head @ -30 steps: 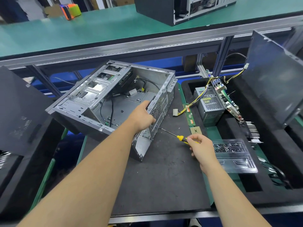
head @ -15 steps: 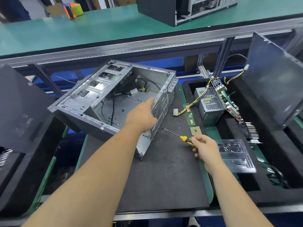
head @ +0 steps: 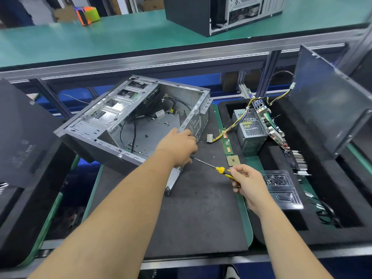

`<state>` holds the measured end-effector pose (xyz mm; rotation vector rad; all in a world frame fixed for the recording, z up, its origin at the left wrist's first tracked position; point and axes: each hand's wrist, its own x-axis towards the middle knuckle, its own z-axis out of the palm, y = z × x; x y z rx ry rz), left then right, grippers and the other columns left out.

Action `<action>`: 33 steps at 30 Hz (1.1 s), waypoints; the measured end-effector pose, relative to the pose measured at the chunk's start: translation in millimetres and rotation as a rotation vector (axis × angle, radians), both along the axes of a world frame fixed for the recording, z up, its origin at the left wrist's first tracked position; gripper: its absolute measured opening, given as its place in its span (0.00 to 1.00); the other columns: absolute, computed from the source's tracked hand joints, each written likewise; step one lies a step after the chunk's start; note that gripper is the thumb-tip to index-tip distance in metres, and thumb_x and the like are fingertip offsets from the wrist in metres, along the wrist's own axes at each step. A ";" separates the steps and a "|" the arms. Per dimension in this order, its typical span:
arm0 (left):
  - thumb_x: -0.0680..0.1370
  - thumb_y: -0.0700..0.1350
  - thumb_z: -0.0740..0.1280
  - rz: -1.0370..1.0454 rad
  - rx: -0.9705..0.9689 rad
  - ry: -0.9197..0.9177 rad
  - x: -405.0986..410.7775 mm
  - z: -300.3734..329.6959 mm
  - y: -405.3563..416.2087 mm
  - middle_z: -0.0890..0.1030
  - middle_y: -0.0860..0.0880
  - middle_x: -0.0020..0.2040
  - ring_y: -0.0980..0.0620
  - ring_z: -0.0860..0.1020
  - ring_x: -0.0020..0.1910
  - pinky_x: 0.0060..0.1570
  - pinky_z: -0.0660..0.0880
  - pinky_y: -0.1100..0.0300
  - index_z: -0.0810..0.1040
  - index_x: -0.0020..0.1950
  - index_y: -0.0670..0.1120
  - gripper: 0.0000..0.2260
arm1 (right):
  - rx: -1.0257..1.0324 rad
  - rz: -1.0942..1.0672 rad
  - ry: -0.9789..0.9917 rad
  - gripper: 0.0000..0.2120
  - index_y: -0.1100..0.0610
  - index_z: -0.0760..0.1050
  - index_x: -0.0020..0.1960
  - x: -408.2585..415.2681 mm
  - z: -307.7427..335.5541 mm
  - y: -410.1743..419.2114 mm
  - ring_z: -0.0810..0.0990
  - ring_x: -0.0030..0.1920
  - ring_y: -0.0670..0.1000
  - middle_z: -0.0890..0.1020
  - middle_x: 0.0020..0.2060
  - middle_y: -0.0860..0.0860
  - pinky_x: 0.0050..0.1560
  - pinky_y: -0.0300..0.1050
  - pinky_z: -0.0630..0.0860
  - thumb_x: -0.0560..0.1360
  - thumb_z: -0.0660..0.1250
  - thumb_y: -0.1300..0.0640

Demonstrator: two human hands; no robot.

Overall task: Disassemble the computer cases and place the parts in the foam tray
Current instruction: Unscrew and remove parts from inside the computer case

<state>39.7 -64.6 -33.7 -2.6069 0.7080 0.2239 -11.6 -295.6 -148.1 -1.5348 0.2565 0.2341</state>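
On the dark foam bench mat (head: 197, 218), left hand (head: 178, 147) grips the open grey steel computer case (head: 124, 125) by its rear edge, apparently steadying it, while right hand (head: 248, 183) holds a yellow-handled screwdriver (head: 213, 167) aimed at it.

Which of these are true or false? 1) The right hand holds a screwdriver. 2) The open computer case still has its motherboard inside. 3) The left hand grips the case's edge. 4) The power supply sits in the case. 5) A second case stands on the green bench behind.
1) True: the right hand holds the screwdriver by its yellow handle.
2) False: the open case shows a bare floor with loose cables; the motherboard stands in the foam tray.
3) True: the left hand grips its rear edge.
4) False: the power supply sits in the foam tray.
5) True: a second case stands there.
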 end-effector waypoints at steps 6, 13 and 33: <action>0.81 0.58 0.66 0.002 -0.048 0.012 3.0 -2.7 2.2 0.78 0.57 0.62 0.52 0.66 0.69 0.51 0.62 0.53 0.82 0.60 0.56 0.11 | 0.076 0.013 0.017 0.07 0.54 0.81 0.43 -2.6 5.1 0.4 0.72 0.32 0.48 0.79 0.36 0.53 0.31 0.44 0.70 0.80 0.68 0.60; 0.83 0.58 0.64 0.014 -0.076 0.000 5.1 -5.3 3.4 0.79 0.55 0.60 0.51 0.68 0.68 0.51 0.60 0.52 0.83 0.57 0.52 0.13 | -0.133 -0.212 0.039 0.05 0.55 0.82 0.41 -8.9 -2.1 11.2 0.79 0.36 0.46 0.84 0.34 0.46 0.36 0.40 0.71 0.75 0.73 0.59; 0.86 0.54 0.50 0.074 -0.342 0.107 -17.1 -40.5 -125.3 0.76 0.45 0.63 0.42 0.72 0.63 0.57 0.68 0.46 0.74 0.64 0.47 0.17 | 0.729 -0.433 0.374 0.14 0.57 0.76 0.47 24.9 51.1 16.4 0.82 0.50 0.56 0.83 0.44 0.54 0.56 0.52 0.78 0.84 0.58 0.50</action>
